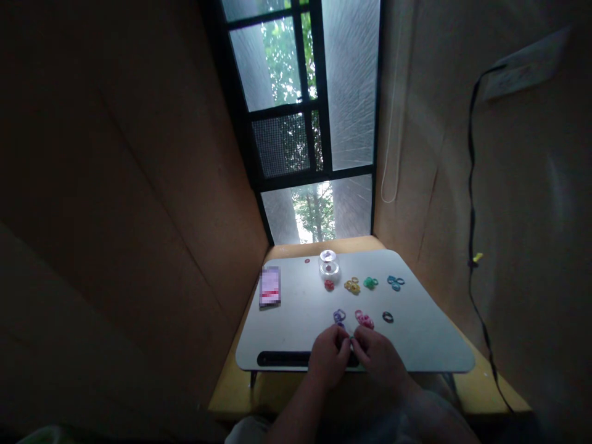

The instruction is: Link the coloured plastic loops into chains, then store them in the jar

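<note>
My left hand [329,354] and my right hand [377,354] meet at the front of a white lap table [296,320]. Their fingertips are pinched close together around something too small to make out. Just beyond them lie purple bands [339,315] and pink bands [365,319], with a dark band [387,317] to the right. Farther back, small piles form a row: red [328,285], yellow [353,286], green [370,282] and blue [395,283]. Behind the red pile stands a clear container [329,267].
A phone-like flat object [269,287] lies at the table's left. One small reddish ring [307,261] is near the back edge. A black slot [283,358] runs along the front. A black cable [472,216] hangs down the right wall.
</note>
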{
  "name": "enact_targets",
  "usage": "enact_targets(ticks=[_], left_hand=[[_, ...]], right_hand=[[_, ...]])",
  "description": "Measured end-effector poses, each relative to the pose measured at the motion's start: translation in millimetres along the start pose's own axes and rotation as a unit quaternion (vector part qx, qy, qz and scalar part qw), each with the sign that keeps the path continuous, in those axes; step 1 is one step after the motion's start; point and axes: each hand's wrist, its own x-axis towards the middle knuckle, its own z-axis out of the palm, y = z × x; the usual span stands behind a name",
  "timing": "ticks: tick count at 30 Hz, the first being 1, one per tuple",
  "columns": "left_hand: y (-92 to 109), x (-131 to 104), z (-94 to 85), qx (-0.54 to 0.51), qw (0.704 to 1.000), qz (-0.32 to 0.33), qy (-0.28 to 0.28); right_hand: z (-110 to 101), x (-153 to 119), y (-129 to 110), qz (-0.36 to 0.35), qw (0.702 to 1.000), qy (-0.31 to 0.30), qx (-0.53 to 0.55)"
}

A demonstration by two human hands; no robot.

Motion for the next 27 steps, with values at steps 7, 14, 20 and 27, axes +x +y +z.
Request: enact_targets(ticks=[7, 14, 20, 27], left_hand=[[0.3, -2.2, -1.4, -0.02, 1.0, 0.013, -0.012], [2.8, -3.5, -4.9, -0.021, 0.999, 0.034, -0.023], [2.7, -2.0, -4.6, -0.024, 0.999, 0.028, -0.024], [5.5, -2.5, -6.3, -0.007, 0.999, 0.021, -0.032]], right_hand=[[-0.5, -0.4, 0.2, 0.0, 1.0, 0.013, 0.01], [0.6, -0.9, 0.4, -0.001, 1.0, 0.015, 0.007], [0.4, -1.3, -1.0, -0.005, 1.0, 0.02, -0.003], [-1.2, -2.6, -2.3, -0.003, 1.0, 0.013, -0.003]])
